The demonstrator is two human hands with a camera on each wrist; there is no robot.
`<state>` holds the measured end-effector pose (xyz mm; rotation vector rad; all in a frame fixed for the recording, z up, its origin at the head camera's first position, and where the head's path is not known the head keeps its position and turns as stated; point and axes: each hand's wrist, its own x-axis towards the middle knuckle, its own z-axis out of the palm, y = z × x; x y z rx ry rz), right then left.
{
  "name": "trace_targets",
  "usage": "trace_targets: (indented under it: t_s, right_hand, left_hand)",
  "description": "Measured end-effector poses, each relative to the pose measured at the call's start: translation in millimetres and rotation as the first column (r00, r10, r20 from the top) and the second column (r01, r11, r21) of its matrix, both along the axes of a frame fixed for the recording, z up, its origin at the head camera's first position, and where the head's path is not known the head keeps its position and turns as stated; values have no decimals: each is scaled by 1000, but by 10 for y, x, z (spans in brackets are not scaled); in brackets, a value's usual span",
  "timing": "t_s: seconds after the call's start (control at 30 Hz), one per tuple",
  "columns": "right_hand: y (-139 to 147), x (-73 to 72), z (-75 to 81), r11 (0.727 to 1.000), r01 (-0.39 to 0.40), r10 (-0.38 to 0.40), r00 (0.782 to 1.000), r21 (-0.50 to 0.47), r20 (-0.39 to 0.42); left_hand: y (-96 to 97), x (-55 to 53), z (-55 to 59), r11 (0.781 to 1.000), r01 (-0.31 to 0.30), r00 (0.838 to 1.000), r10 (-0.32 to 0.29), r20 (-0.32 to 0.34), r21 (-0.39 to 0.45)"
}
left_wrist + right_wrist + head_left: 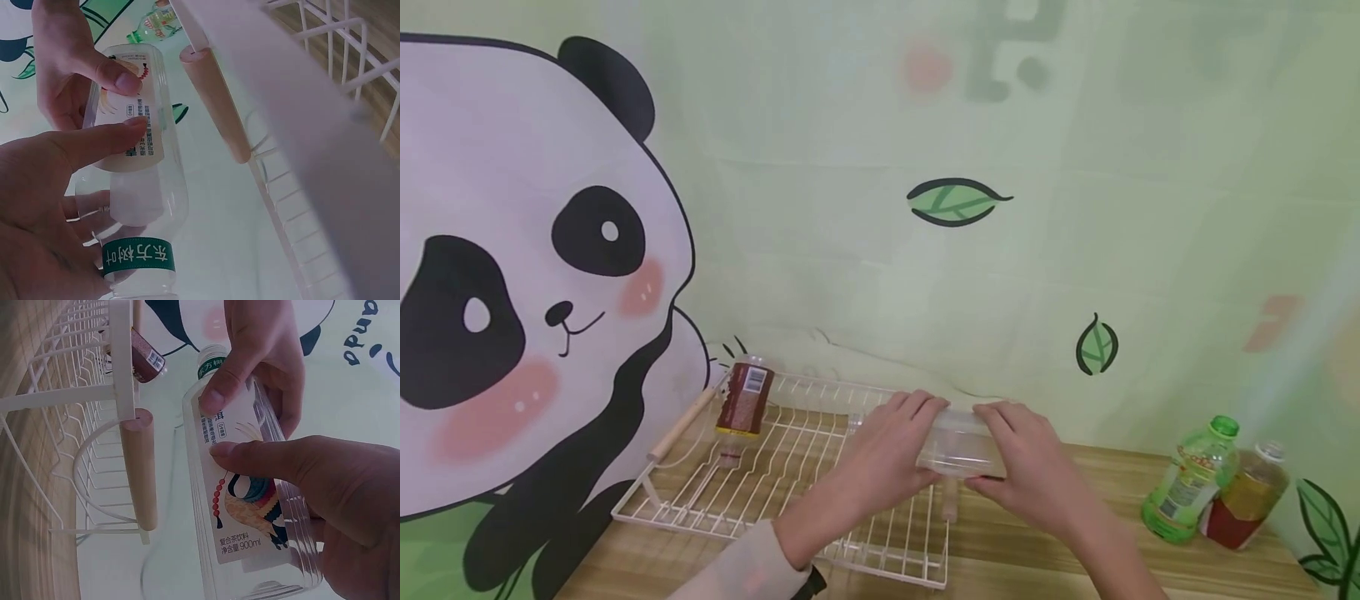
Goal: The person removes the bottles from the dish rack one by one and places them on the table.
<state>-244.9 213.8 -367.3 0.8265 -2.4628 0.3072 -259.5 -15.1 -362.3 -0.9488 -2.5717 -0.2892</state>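
Both hands hold a clear plastic bottle (961, 446) sideways above the right end of a white wire rack (820, 467). My left hand (887, 442) grips it toward the neck, thumb across the label. Nearer the base, my right hand (1030, 467) grips it, its thumb on the label too. A green band (139, 255) with white characters circles the bottle's neck. Its pale label (240, 494) carries a colourful bird and small print. The bottle looks empty of drink. Fingers behind the bottle are partly hidden.
An upside-down bottle with a dark red label (747, 398) leans in the rack's left end. Wooden handles (139, 469) sit at the rack's ends. A green-capped bottle (1187, 483) and a red-labelled bottle (1243, 500) stand at the right of the wooden table (1037, 558), before a panda-print backdrop (850, 208).
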Motion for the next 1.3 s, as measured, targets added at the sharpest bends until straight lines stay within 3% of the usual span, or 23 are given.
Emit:
trace_targets:
  t_s: [0.3,0.57,0.97,1.3]
  right_hand:
    - [-30,9,-58,1000,8,-8,1000,-13,12]
    - [-90,12,-52,1000,30,-30,999,6,32]
    - [-123,22,-44,1000,23,-24,1000,-15,-3]
    - [-33,38,-91,999,43,-43,999,19,11]
  left_hand:
    - [26,38,-15,1000,-6,1000,7,10,-26]
    - [33,66,4,998,-15,1000,14,-23,-67]
    - [60,58,16,997,-21,998,15,-66,-80]
    - [24,53,84,997,22,999,-19,46,-76]
